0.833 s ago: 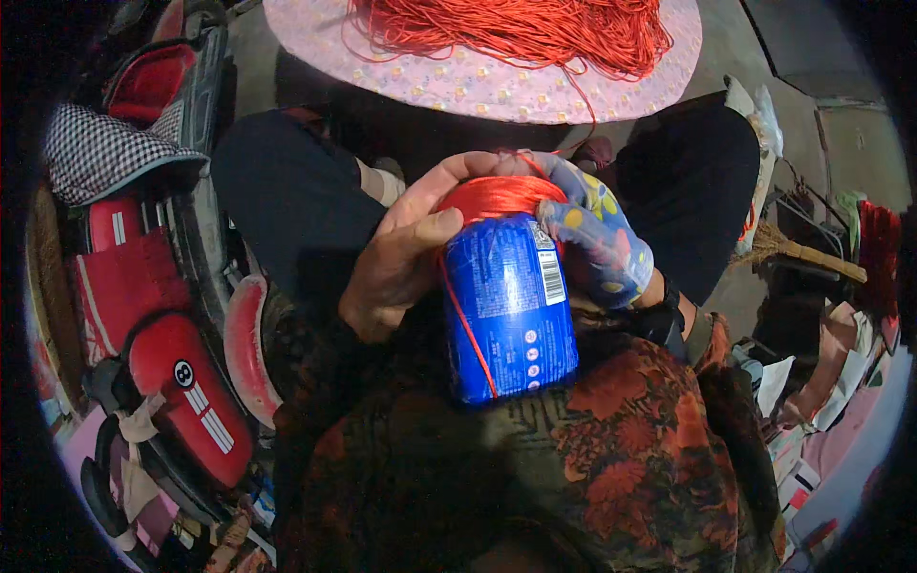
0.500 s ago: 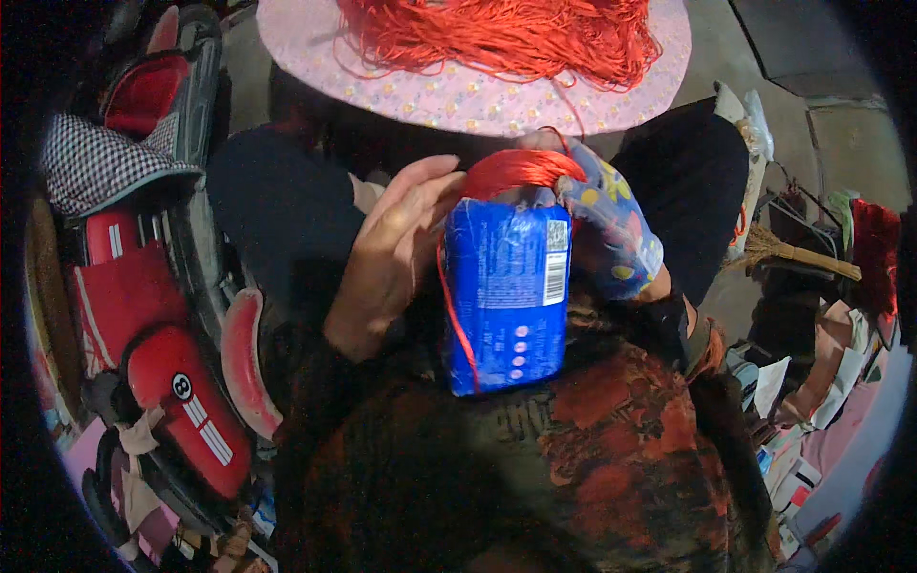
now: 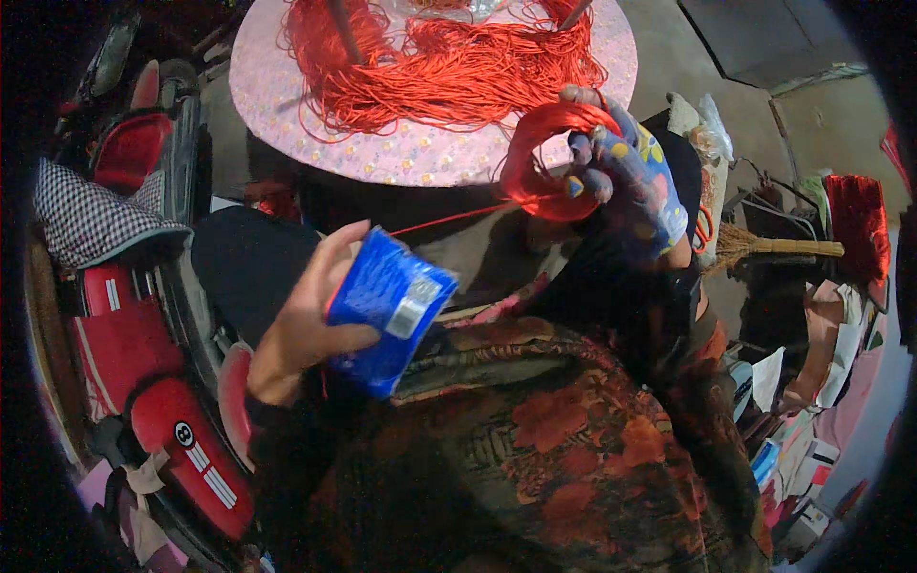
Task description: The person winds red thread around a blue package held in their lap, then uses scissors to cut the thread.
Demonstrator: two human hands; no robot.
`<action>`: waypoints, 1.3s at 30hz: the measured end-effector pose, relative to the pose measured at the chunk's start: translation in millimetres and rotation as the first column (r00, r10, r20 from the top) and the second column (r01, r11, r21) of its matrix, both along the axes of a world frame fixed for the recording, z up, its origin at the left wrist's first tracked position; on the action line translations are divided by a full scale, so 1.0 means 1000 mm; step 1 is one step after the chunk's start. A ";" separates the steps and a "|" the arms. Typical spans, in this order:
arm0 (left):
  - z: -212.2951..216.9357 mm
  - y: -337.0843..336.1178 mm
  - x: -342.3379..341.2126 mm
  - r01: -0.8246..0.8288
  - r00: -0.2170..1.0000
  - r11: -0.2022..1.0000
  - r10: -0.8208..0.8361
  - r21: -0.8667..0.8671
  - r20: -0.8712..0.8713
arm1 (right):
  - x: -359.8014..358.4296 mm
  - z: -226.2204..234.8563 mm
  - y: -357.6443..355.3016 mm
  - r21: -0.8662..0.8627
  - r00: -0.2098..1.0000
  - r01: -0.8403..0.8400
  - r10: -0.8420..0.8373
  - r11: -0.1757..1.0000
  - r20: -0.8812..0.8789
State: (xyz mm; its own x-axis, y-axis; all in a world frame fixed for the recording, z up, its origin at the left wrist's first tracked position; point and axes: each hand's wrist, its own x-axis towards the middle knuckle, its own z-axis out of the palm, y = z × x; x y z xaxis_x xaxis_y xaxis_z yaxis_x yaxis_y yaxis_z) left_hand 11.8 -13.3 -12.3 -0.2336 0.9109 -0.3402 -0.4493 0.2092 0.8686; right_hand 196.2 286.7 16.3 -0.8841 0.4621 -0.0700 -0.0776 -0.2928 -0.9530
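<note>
- Left hand [image 3: 304, 325], bare: fingers and thumb wrapped round a blue cylindrical can with a white label patch [image 3: 390, 307], can tilted, top end pointing up-left past the fingertips.
- Right hand [image 3: 626, 181], in a blue patterned glove with yellow dots: fingers curled shut through a coiled loop of red cord [image 3: 554, 158]; coil hangs round the fingers, mostly on their left side.
- Single red cord strand [image 3: 449, 218] runs taut from the coil down-left toward the can; can't tell where it ends behind the left fingers.
- Hands well apart, right one higher and farther out.
- Beyond the right fingertips: round pink table with small flower print [image 3: 420, 153], rim just past the coil.
- On it, farther out: big loose heap of red cord [image 3: 430, 67].
</note>
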 end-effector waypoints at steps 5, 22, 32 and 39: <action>0.041 -0.042 -0.023 0.131 0.967 0.942 -0.190 -0.309 -0.169 | 0.000 0.003 0.027 0.132 0.987 0.156 -0.161 0.979 0.026; 0.013 0.072 0.018 0.118 0.254 0.991 0.029 0.061 -0.967 | -0.019 -0.015 -0.051 0.609 0.861 -0.508 0.333 0.609 0.385; 0.006 0.078 0.030 0.173 0.832 0.980 -0.201 -0.102 -0.518 | -0.023 -0.017 -0.048 0.470 0.745 -0.666 0.538 0.579 0.394; -0.001 0.077 0.031 -0.073 0.791 0.997 0.060 0.004 -0.609 | -0.015 -0.027 -0.055 0.586 0.918 -0.388 0.241 0.711 0.315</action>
